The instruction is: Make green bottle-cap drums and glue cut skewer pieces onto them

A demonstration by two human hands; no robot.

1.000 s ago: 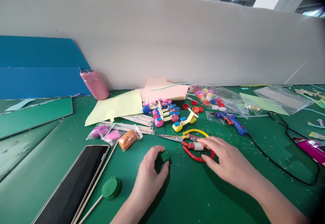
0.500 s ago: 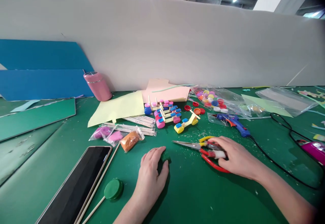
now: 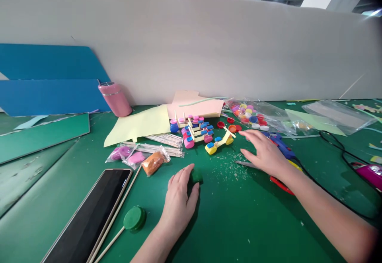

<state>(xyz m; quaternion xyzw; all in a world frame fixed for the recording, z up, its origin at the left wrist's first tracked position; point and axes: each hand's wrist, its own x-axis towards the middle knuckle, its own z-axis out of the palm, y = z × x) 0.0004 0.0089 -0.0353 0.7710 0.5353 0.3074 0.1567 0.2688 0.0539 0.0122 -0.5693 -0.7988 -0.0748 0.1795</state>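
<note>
My left hand (image 3: 179,199) rests on the green table with thumb and fingers curved around a small green bottle cap (image 3: 196,176), partly hidden by the fingertips. My right hand (image 3: 264,149) hovers, empty, with thumb and fingers apart. Beneath its wrist lie scissors with red and yellow handles (image 3: 282,185), mostly covered. In front of the fingertips is a small yellow and blue stick model (image 3: 219,144). To the left, a round green cap piece (image 3: 134,218) sits on the end of a thin wooden stick (image 3: 110,244).
A phone (image 3: 89,215) lies at left beside another stick. Packets of clay (image 3: 153,162), wrapped sticks (image 3: 161,150), several pink and blue models (image 3: 197,133) and a bag of coloured caps (image 3: 247,113) lie ahead. A blue glue gun (image 3: 283,148) trails a black cord at right.
My right hand has let go of the scissors, which now lie further right, and has moved up toward the models and loose caps. My left hand stays around the green cap.
</note>
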